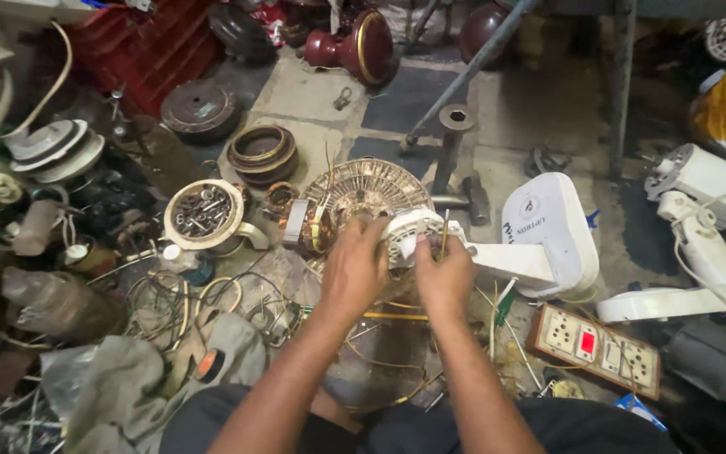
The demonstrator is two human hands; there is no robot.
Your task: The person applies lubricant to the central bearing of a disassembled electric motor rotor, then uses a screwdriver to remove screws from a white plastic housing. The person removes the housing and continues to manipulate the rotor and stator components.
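White plastic shows between your hands: the fan motor housing [409,231] sits at the centre of the head view, with its white stand [548,231] stretching away to the right of it. Your left hand [355,269] lies on the left side of the housing, fingers curled over its edge and pressed against it. Your right hand [445,273] is on the right side of the housing, and its fingers are pinched on a thin yellowish stick [444,234] that stands nearly upright just above the knuckles; what kind of tool it is cannot be made out. Behind the housing, touching it or nearly so, lies a round copper-wound stator [367,189]. Left of the housing sits a white bowl of screws and bolts [203,214], and farther left and back from it are two stacked brown metal rings [262,154]. Right of the housing and nearer to you lies a wooden switchboard [594,349] with sockets and a red switch. A green-handled screwdriver [504,307] rests on the floor between the housing and that board. Farther right of the housing lies a second white fan stand [707,244]. Loose wire coils [170,303] lie on the floor left of the housing, beside a grey cloth [128,378].
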